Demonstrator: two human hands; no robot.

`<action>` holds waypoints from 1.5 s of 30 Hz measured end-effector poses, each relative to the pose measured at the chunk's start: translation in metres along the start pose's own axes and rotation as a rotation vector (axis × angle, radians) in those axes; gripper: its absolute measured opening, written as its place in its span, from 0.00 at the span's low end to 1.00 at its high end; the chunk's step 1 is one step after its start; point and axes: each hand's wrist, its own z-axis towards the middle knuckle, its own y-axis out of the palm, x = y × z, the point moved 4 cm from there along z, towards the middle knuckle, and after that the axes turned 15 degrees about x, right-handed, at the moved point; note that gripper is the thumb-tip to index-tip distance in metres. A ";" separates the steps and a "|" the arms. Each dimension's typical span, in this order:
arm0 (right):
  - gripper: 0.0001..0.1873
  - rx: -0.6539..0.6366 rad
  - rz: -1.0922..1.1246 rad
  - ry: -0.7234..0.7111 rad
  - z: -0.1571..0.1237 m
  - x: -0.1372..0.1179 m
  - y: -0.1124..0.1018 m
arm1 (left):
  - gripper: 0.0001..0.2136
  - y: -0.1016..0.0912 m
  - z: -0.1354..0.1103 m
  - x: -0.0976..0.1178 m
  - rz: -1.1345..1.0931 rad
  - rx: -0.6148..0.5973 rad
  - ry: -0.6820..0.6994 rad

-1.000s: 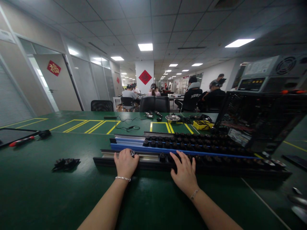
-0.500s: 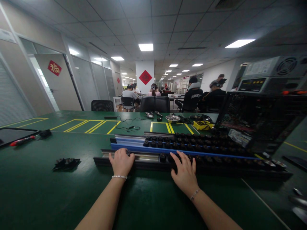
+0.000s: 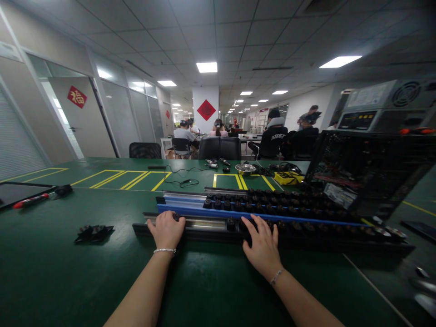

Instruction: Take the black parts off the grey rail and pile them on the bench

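Note:
My left hand (image 3: 166,230) is at the left end of the nearest long black rail (image 3: 204,235). Its fingers curl around a small black part (image 3: 176,217) over the rail's silver channel (image 3: 207,224); the hand covers most of that part. Farther right along the same rail rests my right hand (image 3: 263,243), fingers spread and fingertips touching the row of black parts there. Those black parts (image 3: 306,227) fill the channel towards the right. Behind lies a blue-edged rail (image 3: 184,209) with more black parts in rows. A few loose black parts (image 3: 93,233) lie to the left.
On the green table (image 3: 85,281), an open computer case (image 3: 371,172) stands at right. Farther back are a metal bowl (image 3: 245,169), a yellow container (image 3: 288,178) and cables. A red-handled tool (image 3: 32,200) lies at left. Several people sit at tables beyond.
My left hand has slid slightly left along the rail together with the small black part. My right hand has stayed where it was.

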 end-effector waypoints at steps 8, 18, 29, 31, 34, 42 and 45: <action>0.30 -0.002 -0.001 0.003 0.000 0.001 0.000 | 0.13 -0.002 0.001 -0.001 0.002 -0.023 -0.021; 0.30 0.012 -0.010 -0.002 0.000 0.000 0.000 | 0.16 -0.002 0.013 -0.012 0.072 -0.160 -0.040; 0.31 0.003 -0.004 0.005 0.000 0.000 0.001 | 0.22 -0.004 0.020 -0.021 0.111 -0.232 -0.088; 0.31 0.000 -0.003 0.009 0.000 0.000 0.001 | 0.22 -0.005 0.021 -0.020 0.114 -0.236 -0.085; 0.31 -0.011 -0.008 0.013 0.000 0.000 0.001 | 0.24 -0.007 0.023 -0.021 0.115 -0.247 -0.085; 0.31 -0.005 0.000 0.007 0.000 0.000 0.000 | 0.23 -0.003 0.025 -0.033 0.127 -0.233 -0.077; 0.30 0.008 0.001 0.000 0.000 -0.001 0.000 | 0.24 0.000 0.026 -0.040 0.142 -0.221 -0.084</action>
